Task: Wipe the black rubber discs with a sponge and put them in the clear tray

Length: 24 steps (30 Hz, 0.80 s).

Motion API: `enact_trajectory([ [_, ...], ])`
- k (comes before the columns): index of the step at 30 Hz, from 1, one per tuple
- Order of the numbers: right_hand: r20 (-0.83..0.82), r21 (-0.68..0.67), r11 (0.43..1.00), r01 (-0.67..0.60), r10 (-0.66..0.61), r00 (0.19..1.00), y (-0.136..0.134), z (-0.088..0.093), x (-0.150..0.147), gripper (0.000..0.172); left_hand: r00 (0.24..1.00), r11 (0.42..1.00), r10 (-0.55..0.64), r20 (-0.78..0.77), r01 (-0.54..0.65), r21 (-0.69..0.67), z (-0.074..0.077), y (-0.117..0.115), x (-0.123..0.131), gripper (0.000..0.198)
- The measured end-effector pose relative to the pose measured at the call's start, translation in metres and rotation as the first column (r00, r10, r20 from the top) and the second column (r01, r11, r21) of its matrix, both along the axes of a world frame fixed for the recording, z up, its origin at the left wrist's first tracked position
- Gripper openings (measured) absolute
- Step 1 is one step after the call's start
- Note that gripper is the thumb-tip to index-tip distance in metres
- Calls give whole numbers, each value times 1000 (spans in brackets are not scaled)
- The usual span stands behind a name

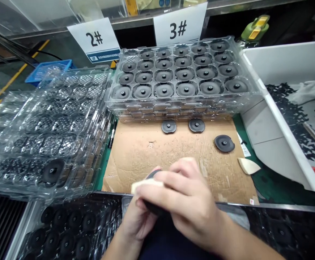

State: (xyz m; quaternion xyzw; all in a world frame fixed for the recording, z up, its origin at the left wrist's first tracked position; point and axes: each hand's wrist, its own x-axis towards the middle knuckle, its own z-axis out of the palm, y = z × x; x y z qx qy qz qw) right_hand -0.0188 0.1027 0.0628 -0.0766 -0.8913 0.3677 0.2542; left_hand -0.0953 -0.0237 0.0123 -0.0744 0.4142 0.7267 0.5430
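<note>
Gripping a cream sponge (146, 185), the right hand (190, 195) comes in over the top, fingers curled close and a little blurred, the sponge right up against a black disc (156, 208). Underneath, the left hand (142, 220) has that disc cupped, fingers bent around it, though much of the grip is hidden behind the right hand. And the disc sits at the near edge of the cardboard (135, 155), low and central, tilted between the two hands!

Out on the cardboard, three loose discs (196, 125): two just before the clear tray stack (173, 104), one further right, and near that one a spare wedge (248, 166), pale and pointed. What a show on that stack, rows of discs seated in their pockets beneath the 3# sign (180, 27)! Over on the left, another stack (92, 151) carries a lone disc (53, 170) at its near corner. Far right, a white bin (276, 144) holds scattered black bits (284, 108).
</note>
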Motion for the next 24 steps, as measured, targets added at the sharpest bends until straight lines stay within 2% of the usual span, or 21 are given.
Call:
enact_trajectory([
  [2,-56,-80,994,-80,76,996,4,-3,-2,28,1000,997,1,5,-2,75,-1,0,-1,47],
  [3,-40,-126,990,-58,53,998,8,-7,-1,29,1000,994,8,5,-8,111,-1,-1,-3,46],
  [5,55,-184,978,98,-89,995,17,-21,5,27,999,985,26,20,-29,169,0,-2,-6,50],
  [7,172,-196,942,272,-240,955,22,-41,16,23,998,978,21,52,-31,205,2,-4,-9,52],
  [8,231,-196,927,320,-273,934,23,-54,22,22,998,975,12,68,-27,220,3,-5,-10,51],
  [12,354,-224,930,292,-202,913,18,-98,39,21,995,969,-3,103,-22,245,4,-7,-13,48],
  [14,361,-238,930,280,-184,914,17,-103,40,21,993,971,-2,114,-25,239,4,-6,-12,49],
  [15,364,-242,925,291,-192,912,17,-100,38,21,993,973,-5,115,-22,230,4,-6,-12,49],
  [17,342,-269,905,329,-230,911,16,-79,32,22,994,979,-6,108,-17,203,4,-5,-10,51],
  [20,179,-337,885,321,-275,945,7,-30,18,26,998,987,30,52,-38,159,6,0,-6,50],
  [22,53,-301,939,170,-161,985,-2,0,8,31,999,991,35,33,-39,130,8,4,-1,42],
  [24,75,-234,972,-5,23,997,-8,18,-3,31,999,996,16,30,-18,92,9,7,3,35],
])
